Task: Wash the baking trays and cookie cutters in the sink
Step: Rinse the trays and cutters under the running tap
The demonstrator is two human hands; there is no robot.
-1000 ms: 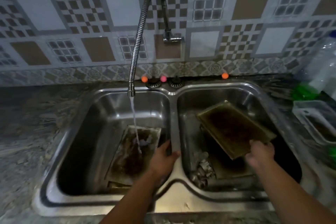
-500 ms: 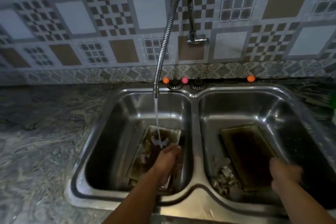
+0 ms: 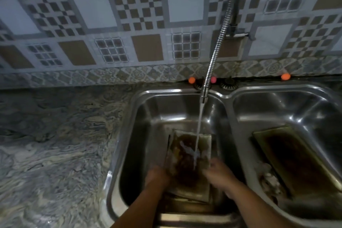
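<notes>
Here we see both hands in the left basin of the double sink [image 3: 228,102]: the left hand [image 3: 157,176] and right hand [image 3: 219,173] flank a stained baking tray [image 3: 187,155] under the faucet [image 3: 216,48] stream; blur hides whether either grips it. A second baking tray [image 3: 294,159] lies in the right basin.

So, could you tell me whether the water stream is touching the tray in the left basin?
Touching. In the head view the water stream from the faucet lands on the tray, splashing on its dark surface.
</notes>
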